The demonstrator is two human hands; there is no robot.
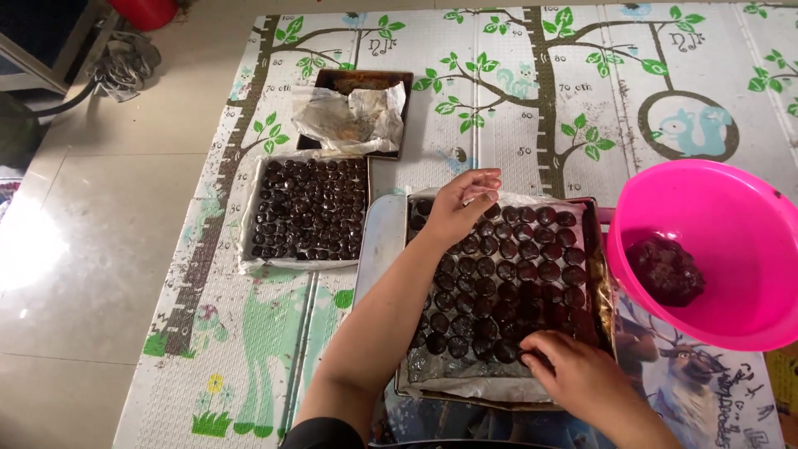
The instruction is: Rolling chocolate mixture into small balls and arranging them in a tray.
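The near tray (592,249) of dark dough rounds (507,283) lies under both hands, right hand (582,374) pinching at its near edge, left hand (465,204) loosely curled and empty at its far corner.

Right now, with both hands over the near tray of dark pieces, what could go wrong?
The left hand reaches across the near tray, so its forearm could smear the dark pieces packed below. The right hand works at the crowded front row and may nudge neighbours together. The pink bowl of dark dough sits close to the tray's edge; an elbow might tip it.
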